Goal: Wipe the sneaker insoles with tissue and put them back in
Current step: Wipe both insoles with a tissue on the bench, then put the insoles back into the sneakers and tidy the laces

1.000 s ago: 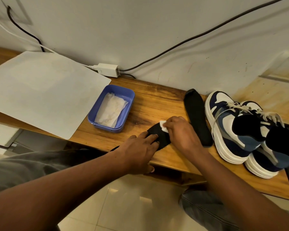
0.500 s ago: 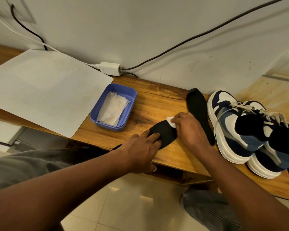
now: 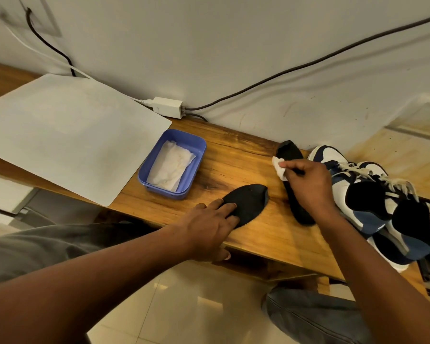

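Because I sit low, I look down on a long wooden desk [image 3: 233, 160] pushed against a pale wall [image 3: 233, 45], with shiny floor tiles [image 3: 184, 306] under my arms. Dark and white cables [image 3: 308, 63] run along the wall to a small white box [image 3: 168, 107], so that back edge is best left alone. On the left of the desk lies a big white sheet [image 3: 67, 130]. Two blue and white sneakers [image 3: 358, 194] sit at the right end, close by, so I think the insoles can go back in fast. A blue tray [image 3: 194, 150] holds spare tissues in the middle, within easy reach. My left hand [image 3: 209, 227] lies flat with straight fingers on the near insole [image 3: 248, 202], I think to stop it from sliding. The far insole [image 3: 293, 180] lies just beside the sneakers. My right hand [image 3: 308, 184] is over it, and its grip pinches a small white tissue [image 3: 278, 166] by the toe end, ready to rub.
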Tool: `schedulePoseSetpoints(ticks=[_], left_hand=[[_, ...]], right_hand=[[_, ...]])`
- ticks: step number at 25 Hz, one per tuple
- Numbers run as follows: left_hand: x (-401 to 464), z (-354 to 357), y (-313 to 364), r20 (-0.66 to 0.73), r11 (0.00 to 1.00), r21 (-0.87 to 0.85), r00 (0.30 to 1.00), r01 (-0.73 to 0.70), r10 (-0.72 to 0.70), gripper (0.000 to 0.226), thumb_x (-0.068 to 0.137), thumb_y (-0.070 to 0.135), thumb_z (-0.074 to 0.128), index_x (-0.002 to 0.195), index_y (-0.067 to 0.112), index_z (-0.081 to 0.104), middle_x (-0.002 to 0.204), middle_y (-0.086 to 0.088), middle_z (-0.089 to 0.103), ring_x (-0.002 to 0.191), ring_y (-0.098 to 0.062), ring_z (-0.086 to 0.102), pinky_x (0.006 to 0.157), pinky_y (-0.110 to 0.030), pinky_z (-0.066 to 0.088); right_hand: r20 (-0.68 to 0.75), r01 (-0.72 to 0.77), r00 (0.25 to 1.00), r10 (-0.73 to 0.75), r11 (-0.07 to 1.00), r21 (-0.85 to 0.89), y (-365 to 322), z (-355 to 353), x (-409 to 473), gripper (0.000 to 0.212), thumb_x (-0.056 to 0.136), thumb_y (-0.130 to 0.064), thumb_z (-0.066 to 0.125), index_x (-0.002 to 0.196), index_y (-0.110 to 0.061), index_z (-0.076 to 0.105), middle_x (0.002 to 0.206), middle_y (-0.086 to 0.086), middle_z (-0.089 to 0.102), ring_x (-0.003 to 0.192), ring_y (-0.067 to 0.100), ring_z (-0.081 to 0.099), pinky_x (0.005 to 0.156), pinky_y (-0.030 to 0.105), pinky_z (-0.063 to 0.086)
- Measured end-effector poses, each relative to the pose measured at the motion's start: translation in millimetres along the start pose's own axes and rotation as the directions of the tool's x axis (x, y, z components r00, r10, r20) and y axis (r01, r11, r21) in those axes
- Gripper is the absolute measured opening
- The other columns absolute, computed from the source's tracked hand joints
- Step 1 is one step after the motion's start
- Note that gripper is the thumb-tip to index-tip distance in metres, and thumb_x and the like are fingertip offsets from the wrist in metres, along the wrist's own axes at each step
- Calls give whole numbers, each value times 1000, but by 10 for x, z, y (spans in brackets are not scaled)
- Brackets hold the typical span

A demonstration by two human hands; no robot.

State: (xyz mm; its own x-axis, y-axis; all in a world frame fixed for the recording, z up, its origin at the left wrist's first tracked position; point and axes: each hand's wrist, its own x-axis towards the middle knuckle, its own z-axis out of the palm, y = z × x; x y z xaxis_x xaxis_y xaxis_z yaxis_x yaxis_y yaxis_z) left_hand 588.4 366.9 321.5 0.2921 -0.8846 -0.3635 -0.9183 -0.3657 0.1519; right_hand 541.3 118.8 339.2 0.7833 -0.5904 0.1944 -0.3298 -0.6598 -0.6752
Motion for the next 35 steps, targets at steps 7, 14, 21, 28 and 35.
schedulePoseSetpoints(ticks=[7, 14, 21, 28, 35], left_hand=[[-102, 23, -41, 2, 1000, 10, 1000, 22, -22, 80, 92, 57, 59, 155, 21, 26, 166, -14, 12, 150, -36, 18, 114, -53, 33], [-87, 32, -89, -25, 991, -93, 995, 96, -98, 58, 95, 46, 60, 142, 16, 46, 136, -9, 57, 117, -24, 57, 100, -41, 49], [3, 19, -170, -170, 973, -196, 973, 124, -158, 76, 85, 43, 71, 146, 17, 36, 143, -16, 45, 128, -31, 45, 100, -43, 49], [72, -22, -75, -100, 946, -249, 966, 208, -238, 94, 78, 53, 78, 149, 23, 26, 146, -11, 39, 131, -28, 44, 104, -40, 47], [280, -384, -10, 83, 409, -866, 889, 288, -450, 101, 76, 31, 86, 151, 27, 20, 130, -3, 54, 109, -19, 57, 88, -31, 51]], right_hand=[[212, 272, 929, -303, 948, 165, -988, 714, -181, 21, 85, -7, 69, 95, -22, 78, 97, -11, 71, 91, 0, 64, 78, 14, 51], [467, 462, 758, -455, 880, 107, -1401, 1427, -227, 19, 87, -13, 66, 100, -22, 77, 103, -5, 71, 88, 7, 64, 81, 26, 54], [288, 294, 903, -319, 947, 128, -1084, 623, -283, 15, 87, -20, 69, 97, -28, 77, 99, -16, 73, 95, -3, 64, 82, 16, 50], [284, -31, 953, 105, 967, -253, 14, -322, -428, 29, 91, -29, 67, 118, -22, 69, 115, -6, 69, 94, 4, 60, 79, 19, 46], [452, -352, 863, 226, 911, 216, 154, -153, -663, 25, 89, -48, 64, 94, -26, 75, 87, 0, 75, 80, 16, 70, 75, 37, 55]])
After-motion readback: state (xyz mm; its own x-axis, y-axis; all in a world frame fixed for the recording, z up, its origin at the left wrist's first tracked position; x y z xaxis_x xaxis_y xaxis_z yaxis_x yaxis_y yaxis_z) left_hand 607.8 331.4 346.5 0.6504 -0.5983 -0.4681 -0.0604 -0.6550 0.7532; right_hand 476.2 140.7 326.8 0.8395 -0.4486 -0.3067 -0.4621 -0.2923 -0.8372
